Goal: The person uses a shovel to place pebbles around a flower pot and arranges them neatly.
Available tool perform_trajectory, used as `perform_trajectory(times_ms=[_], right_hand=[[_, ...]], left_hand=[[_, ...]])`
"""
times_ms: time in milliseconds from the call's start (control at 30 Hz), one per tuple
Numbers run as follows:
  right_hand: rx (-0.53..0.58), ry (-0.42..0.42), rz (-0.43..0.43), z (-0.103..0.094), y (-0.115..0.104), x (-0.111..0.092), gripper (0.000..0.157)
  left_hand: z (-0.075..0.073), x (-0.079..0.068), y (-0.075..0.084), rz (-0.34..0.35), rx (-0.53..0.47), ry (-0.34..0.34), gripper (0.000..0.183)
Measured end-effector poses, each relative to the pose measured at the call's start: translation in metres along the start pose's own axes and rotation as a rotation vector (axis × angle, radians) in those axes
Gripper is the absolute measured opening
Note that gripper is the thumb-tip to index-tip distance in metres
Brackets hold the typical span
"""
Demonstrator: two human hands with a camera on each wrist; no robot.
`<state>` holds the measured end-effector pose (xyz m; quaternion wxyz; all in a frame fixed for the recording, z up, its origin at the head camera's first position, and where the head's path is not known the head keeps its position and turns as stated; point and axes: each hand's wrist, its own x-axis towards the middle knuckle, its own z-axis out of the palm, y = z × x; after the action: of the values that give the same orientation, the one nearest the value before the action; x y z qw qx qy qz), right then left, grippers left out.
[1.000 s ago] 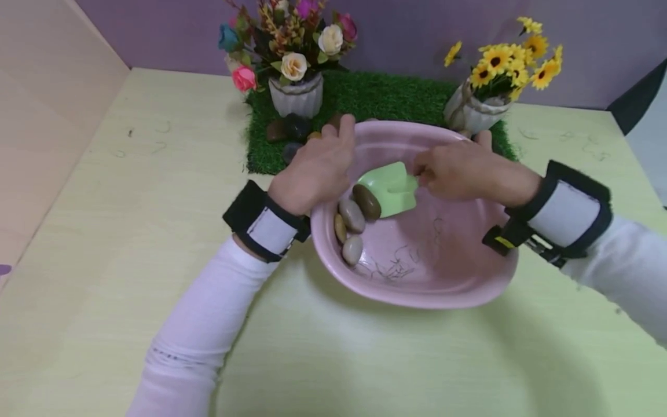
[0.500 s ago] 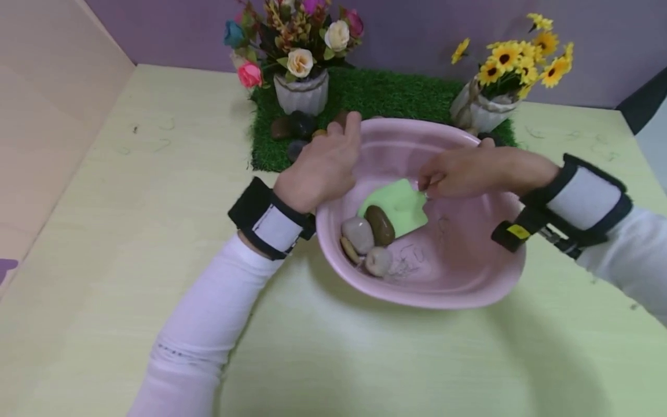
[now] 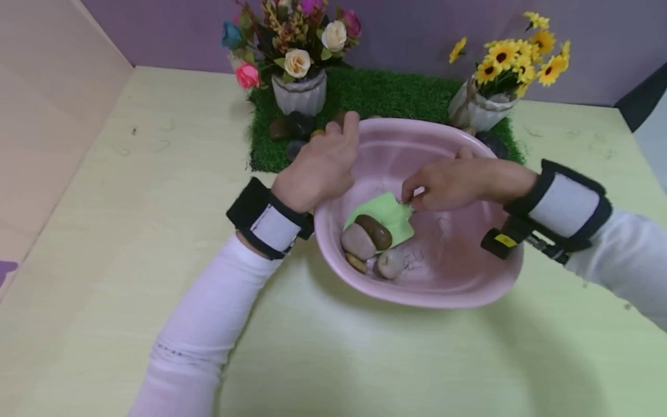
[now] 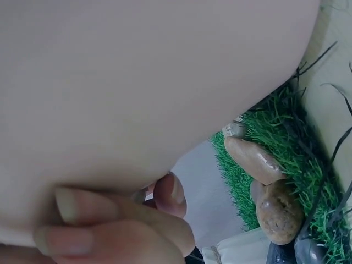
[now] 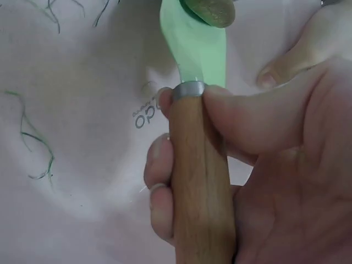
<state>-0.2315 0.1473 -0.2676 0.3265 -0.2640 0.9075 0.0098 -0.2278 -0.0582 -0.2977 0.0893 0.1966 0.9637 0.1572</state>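
Observation:
In the head view, my right hand (image 3: 448, 182) works inside a pink plastic basin (image 3: 427, 298). It grips a small hand shovel with a green blade (image 3: 393, 217); the right wrist view shows its wooden handle (image 5: 201, 181) and metal collar, with the thumb near the collar. A brown stone (image 3: 374, 230) lies on the blade. Against the basin's left wall are a grey stone (image 3: 356, 242), a small tan stone (image 3: 356, 262) and a pale stone (image 3: 391, 263). My left hand (image 3: 318, 168) holds the basin's left rim, its fingers curled over the edge in the left wrist view.
Behind the basin lies an artificial grass mat (image 3: 391, 92). It bears a pot of mixed flowers (image 3: 299, 95), a pot of yellow flowers (image 3: 476, 110) and several loose stones (image 3: 299, 124). Dark strands (image 3: 414, 258) lie on the basin floor. A purple wall (image 3: 406, 35) rises at the back.
My right hand has moved the shovel toward the basin's near left side. The brown stone has turned and slid nearer, and the pale stone has shifted right. The left hand keeps its hold.

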Motion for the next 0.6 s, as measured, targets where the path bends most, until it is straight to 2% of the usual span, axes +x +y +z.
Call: perform_trajectory(times_ms=[300, 600], right_hand=[[0.070, -0.015, -0.113, 0.004, 0.004, -0.010, 0.025], [0.300, -0.195, -0.177, 0.001, 0.013, -0.027, 0.020]], left_hand=[[-0.002, -0.001, 0.000, -0.016, -0.030, -0.019, 0.052], [-0.002, 0.000, 0.001, -0.009, -0.014, -0.005, 0.050]])
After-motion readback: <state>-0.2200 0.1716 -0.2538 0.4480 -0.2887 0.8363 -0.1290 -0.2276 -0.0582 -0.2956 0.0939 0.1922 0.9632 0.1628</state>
